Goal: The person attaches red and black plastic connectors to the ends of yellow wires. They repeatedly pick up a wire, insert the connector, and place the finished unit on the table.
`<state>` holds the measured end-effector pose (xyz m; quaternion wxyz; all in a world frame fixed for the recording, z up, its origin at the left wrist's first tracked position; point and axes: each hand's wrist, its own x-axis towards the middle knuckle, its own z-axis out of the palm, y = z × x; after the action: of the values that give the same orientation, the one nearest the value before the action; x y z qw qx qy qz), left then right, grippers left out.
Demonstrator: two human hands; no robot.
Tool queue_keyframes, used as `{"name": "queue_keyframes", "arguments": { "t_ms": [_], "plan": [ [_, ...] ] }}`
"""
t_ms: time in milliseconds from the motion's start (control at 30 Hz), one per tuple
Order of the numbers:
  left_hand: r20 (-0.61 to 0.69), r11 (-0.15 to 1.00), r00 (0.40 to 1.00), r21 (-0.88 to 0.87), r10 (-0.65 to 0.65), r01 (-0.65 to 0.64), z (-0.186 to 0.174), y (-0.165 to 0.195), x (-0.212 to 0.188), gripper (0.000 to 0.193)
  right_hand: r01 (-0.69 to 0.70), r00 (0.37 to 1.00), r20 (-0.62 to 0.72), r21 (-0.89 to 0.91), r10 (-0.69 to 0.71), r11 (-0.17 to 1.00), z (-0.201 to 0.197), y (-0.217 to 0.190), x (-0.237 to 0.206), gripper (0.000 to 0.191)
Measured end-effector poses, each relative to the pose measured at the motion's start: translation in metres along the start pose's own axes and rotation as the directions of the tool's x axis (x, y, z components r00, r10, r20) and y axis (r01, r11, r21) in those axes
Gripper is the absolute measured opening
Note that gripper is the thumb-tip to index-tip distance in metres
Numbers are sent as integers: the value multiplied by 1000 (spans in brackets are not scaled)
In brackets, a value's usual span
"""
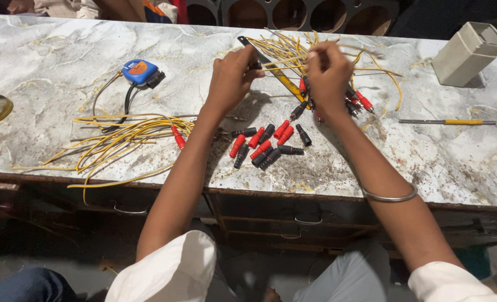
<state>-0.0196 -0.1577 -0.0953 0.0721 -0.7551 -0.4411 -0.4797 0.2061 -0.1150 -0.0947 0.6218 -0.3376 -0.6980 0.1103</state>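
A small electrical workshop: a worn marble bench (64,67) strewn with yellow wires (114,140), red and black plugs (265,146), a tape measure (139,71) and a screwdriver (447,121).

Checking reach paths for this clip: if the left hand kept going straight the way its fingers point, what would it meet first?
The left hand points up and right, toward the right hand. It would likely first meet the yellow wires strung between them, over the yellow-and-black ruler; depth is unclear.
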Motion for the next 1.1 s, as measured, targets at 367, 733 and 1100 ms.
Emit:
{"name": "queue_keyframes", "arguments": {
  "t_ms": [367,733,1100],
  "plan": [
    [81,966,988,-236,128,-106,11,9,6,24,48,947,314,58,-64,997,19,-9,-13,13],
    [119,986,993,-166,27,-7,20,12,3,62,-154,963,251,224,96,962,14,-7,-8,26],
    [115,994,991,90,-67,57,5,5,-5,17,-165,964,-119,437,239,884,-16,10,16,50]
  ]
}}
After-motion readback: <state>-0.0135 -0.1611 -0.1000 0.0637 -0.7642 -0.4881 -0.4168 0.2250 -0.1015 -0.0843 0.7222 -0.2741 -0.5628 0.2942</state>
